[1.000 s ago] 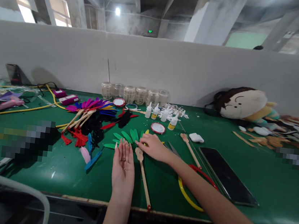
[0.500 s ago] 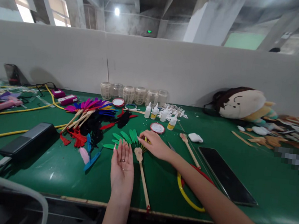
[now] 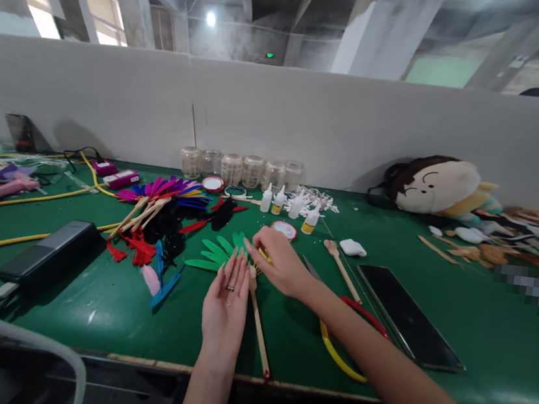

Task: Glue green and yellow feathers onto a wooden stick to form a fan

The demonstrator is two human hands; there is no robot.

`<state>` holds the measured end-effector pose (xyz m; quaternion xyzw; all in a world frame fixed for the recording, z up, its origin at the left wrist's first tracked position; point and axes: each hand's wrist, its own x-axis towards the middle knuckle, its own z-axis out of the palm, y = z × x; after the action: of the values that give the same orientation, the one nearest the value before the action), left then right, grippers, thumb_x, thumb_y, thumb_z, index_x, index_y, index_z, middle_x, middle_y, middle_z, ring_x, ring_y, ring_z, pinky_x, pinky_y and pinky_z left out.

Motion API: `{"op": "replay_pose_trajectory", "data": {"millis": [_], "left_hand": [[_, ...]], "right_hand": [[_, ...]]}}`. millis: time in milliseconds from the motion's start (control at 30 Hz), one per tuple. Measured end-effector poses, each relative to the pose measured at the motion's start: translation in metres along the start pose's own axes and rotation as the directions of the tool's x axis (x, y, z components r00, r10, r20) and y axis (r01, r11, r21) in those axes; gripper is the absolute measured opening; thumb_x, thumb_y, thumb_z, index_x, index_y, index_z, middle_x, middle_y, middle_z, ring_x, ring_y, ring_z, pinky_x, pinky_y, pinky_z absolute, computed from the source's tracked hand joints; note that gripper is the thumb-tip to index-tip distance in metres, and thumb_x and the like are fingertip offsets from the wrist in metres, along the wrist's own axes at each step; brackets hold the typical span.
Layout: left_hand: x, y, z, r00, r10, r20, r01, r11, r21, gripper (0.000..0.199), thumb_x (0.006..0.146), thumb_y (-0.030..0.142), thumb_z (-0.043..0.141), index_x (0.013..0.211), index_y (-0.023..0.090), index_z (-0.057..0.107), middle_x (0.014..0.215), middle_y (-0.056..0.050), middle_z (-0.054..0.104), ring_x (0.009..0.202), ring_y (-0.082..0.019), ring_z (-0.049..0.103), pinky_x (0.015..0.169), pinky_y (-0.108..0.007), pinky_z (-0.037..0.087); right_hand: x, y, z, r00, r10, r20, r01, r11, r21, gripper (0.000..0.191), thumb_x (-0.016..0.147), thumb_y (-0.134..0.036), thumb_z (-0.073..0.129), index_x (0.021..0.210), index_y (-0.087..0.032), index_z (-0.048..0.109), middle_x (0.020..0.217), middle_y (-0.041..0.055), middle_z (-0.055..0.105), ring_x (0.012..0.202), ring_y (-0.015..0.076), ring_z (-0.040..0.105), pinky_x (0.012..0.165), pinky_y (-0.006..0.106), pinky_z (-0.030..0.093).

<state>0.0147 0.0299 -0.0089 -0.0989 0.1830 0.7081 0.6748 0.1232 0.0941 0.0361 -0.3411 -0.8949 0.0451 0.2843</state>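
Note:
My left hand [image 3: 225, 311] is palm up with its fingers stretched out and a ring on one of them. A tiny pale speck seems to lie on the palm, too small to name. My right hand [image 3: 282, 262] is bent over the left fingertips, its own fingers drawn together; whatever they pinch is too small to make out. Beneath both hands lies a feather fan, its green feathers [image 3: 214, 253] spread to the left and its wooden handle [image 3: 260, 328] pointing toward the table's front edge. My hands cover part of the fan's head and its right side.
Glue bottles [image 3: 310, 220], a red-rimmed lid [image 3: 284, 230] and glass jars [image 3: 252, 172] stand behind the fan. Finished fans [image 3: 151, 204] and loose feathers lie left, near a black power bank [image 3: 51, 252]. Scissors [image 3: 310, 267], a phone [image 3: 407, 316] and another handle [image 3: 343, 273] lie right.
My left hand has shifted slightly right and up, covering more of the fan's head. My right fingers have come over the left fingertips.

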Motion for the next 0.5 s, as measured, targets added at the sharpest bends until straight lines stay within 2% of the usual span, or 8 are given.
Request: {"op": "replay_pose_trajectory", "data": {"millis": [100,200,267,500], "left_hand": [[0.001,-0.002,0.002,0.997,-0.059,-0.043,0.059,0.998,0.002,0.028,0.087,0.012,0.035,0.098,0.009,0.060,0.094,-0.012,0.066,0.089,-0.016,0.063,0.076,-0.026,0.053],[0.002,-0.003,0.004,0.991,-0.081,-0.109,0.079,0.997,-0.021,0.028,0.086,0.010,0.034,0.084,0.010,0.062,0.078,-0.007,0.067,0.066,-0.009,0.064,0.062,-0.015,0.052],[0.002,-0.004,0.005,0.987,-0.084,-0.135,0.080,0.996,-0.034,0.029,0.086,0.008,0.034,0.076,0.010,0.061,0.071,-0.005,0.066,0.060,-0.006,0.063,0.058,-0.012,0.050],[0.001,-0.005,0.006,0.978,-0.116,-0.171,0.123,0.992,0.030,0.033,0.086,0.011,0.032,0.069,0.010,0.060,0.075,-0.007,0.067,0.068,-0.011,0.064,0.065,-0.020,0.051]], "right_hand": [[0.001,-0.017,0.001,0.974,-0.141,0.178,0.168,0.975,-0.148,0.029,0.090,-0.036,0.032,0.075,-0.017,0.047,0.076,0.0037,0.052,0.070,0.0157,0.042,0.066,0.029,0.029],[-0.001,-0.024,0.009,0.940,-0.190,0.283,0.279,0.906,-0.317,0.028,0.091,-0.033,0.032,0.078,-0.017,0.051,0.079,0.0051,0.055,0.073,0.0174,0.043,0.066,0.031,0.026],[-0.003,-0.024,0.016,0.937,-0.180,0.298,0.292,0.873,-0.391,0.028,0.091,-0.030,0.031,0.080,-0.016,0.052,0.081,0.0056,0.056,0.075,0.0181,0.044,0.065,0.032,0.025],[-0.005,-0.020,0.027,0.917,-0.231,0.325,0.367,0.808,-0.460,0.021,0.089,-0.027,0.036,0.080,-0.018,0.053,0.083,0.0040,0.056,0.076,0.0185,0.045,0.063,0.032,0.024]]}}
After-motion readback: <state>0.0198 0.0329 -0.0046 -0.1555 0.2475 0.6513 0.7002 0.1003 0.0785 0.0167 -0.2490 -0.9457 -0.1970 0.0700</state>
